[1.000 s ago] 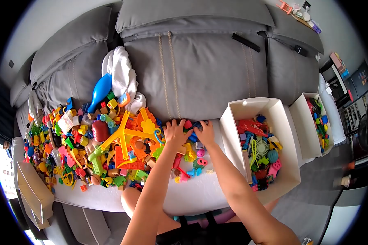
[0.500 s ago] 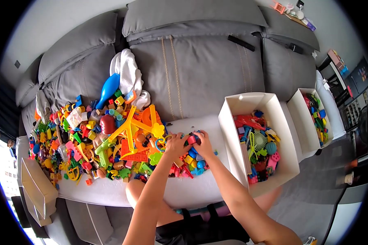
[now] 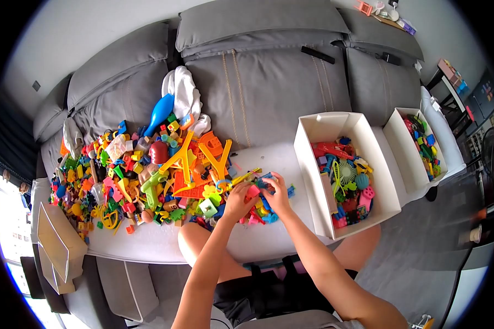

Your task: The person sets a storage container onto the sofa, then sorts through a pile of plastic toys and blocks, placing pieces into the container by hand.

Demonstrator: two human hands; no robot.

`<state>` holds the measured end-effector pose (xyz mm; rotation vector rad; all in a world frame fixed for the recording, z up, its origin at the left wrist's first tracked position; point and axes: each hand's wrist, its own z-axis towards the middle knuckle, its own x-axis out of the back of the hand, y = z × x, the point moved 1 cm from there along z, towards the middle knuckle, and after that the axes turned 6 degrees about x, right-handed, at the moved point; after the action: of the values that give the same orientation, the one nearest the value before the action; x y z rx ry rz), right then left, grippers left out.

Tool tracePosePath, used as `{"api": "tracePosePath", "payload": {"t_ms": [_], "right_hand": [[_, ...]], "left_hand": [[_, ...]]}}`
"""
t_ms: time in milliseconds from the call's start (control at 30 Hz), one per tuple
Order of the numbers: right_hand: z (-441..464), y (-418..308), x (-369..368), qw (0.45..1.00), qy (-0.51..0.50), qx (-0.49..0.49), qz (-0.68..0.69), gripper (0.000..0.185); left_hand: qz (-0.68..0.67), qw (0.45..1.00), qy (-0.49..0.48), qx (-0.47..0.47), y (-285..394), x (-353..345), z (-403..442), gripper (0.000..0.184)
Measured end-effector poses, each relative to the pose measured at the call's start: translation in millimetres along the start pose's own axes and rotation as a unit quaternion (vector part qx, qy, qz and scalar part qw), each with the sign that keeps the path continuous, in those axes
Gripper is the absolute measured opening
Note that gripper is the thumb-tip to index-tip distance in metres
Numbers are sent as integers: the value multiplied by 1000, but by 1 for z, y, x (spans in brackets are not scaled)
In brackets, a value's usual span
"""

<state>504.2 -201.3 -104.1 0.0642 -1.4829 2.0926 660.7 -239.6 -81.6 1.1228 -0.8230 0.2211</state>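
Observation:
My left hand (image 3: 239, 203) is over the right end of a heap of mixed toys (image 3: 140, 181), its bent fingers against a pink block (image 3: 252, 191). Close by on the right, my right hand (image 3: 276, 194) has its thumb and fingers apart and curved over small blue pieces (image 3: 267, 207); no firm hold shows there. A thin yellow stick-like toy (image 3: 245, 176) lies just behind both hands. To the left of my left hand are a light green square block (image 3: 207, 207) and yellow-orange Y-shaped pieces (image 3: 219, 160).
A white box (image 3: 392, 205) of toys stands right of my hands, with a second white toy box (image 3: 392, 131) beyond it. A blue bowling pin (image 3: 160, 114) and white cloth (image 3: 185, 90) lie behind the heap on the grey sofa (image 3: 269, 98). A beige container (image 3: 57, 241) is at far left.
The view has shifted, so the heap sits further right. The pink block and my left hand have moved left relative to it. The Y-shaped pieces have shifted apart, and the light green block now shows.

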Motion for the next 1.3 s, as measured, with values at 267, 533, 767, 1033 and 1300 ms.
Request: {"api": "tracePosePath", "payload": {"t_ms": [267,533,767,1033,1300], "right_hand": [[-31,-17,14,837,167,-286,436,32],[-13,-84,110,850,242,-167,437,43],[-15,-98,162,873,335,-211,285,65],[-51,-60,88,992,68,-63,83,28],[-61,-21,29,932,-200,-118,-278,49]], "left_hand": [[-391,845,164,327,15,-33,-45,20],[-538,752,52,378,124,-68,16,28],[-500,859,-31,108,192,-87,41,44],[-162,966,136,148,78,-88,-60,20],[25,986,81,144,55,-55,-45,37]]}}
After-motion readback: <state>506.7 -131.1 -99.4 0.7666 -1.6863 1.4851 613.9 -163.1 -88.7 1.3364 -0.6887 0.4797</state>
